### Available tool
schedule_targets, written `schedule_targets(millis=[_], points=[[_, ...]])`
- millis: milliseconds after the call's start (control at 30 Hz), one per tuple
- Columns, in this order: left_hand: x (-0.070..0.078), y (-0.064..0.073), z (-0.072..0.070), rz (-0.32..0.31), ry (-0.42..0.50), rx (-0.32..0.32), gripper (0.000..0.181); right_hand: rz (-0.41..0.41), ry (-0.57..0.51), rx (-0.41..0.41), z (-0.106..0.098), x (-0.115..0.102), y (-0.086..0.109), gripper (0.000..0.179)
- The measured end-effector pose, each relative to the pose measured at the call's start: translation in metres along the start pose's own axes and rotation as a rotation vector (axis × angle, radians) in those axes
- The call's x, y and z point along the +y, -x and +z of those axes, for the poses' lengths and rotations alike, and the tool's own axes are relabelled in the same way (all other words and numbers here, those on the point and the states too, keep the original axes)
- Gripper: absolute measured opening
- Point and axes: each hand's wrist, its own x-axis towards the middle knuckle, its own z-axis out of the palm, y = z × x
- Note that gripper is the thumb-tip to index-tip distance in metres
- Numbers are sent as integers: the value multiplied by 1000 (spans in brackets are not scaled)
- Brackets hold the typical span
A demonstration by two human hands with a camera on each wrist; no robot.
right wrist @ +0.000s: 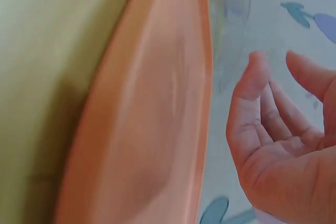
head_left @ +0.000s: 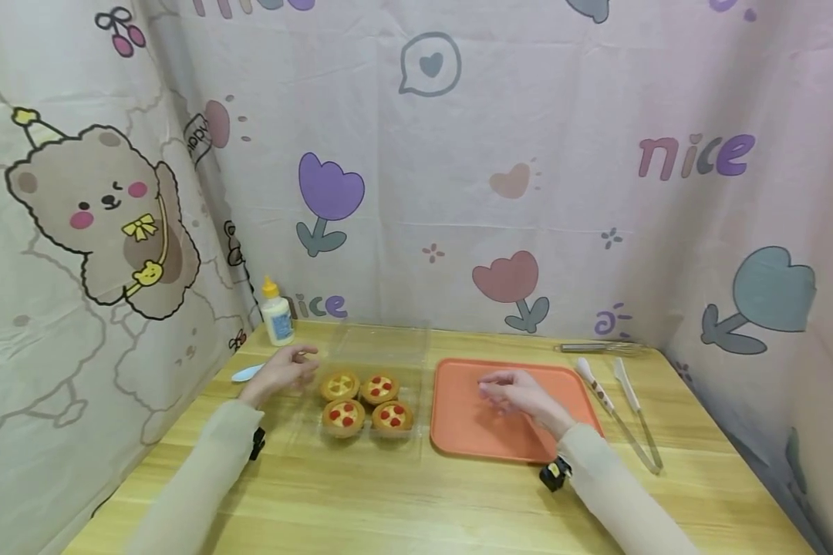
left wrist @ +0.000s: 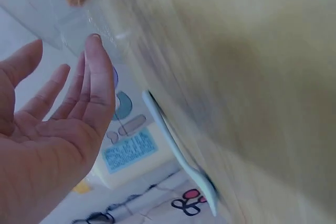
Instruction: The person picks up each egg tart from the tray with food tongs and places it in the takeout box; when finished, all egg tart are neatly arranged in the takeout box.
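My left hand hovers at the left side of a clear plastic box, fingers loosely bent and holding nothing. Inside the box sit several small tarts, some topped with red pieces and one with yellow pieces. Over an orange tray is my right hand, its fingers relaxed and nothing between them. In the right wrist view a gap shows between the thumb and fingertips. The left wrist view shows a pale blue spoon on the table beside the left hand.
A white bottle with a yellow cap stands at the back left. Right of the tray lie tongs with white handles. A whisk lies at the back right edge. A patterned curtain rises behind the wooden table.
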Motion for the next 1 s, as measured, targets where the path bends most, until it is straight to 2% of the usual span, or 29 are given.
schedule_targets(millis=[200, 367, 567, 700, 833, 1000], points=[[-1, -9, -5, 40, 15, 4, 56, -12, -73, 3, 26, -13, -29, 45], [-5, -14, -4, 44, 19, -5, 54, -40, -62, -27, 39, -16, -48, 42], [-6, -19, -1, 79, 4, 14, 51, -71, -16, -23, 48, -25, -61, 40], [-3, -23, 2, 66, 4, 25, 49, -77, 5, -35, 54, -27, -67, 39], [0, -26, 5, 49, -7, -3, 49, -116, 44, -60, 61, -26, -72, 40], [1, -28, 6, 33, -30, -35, 49, -146, 72, -50, 68, -24, -78, 44]])
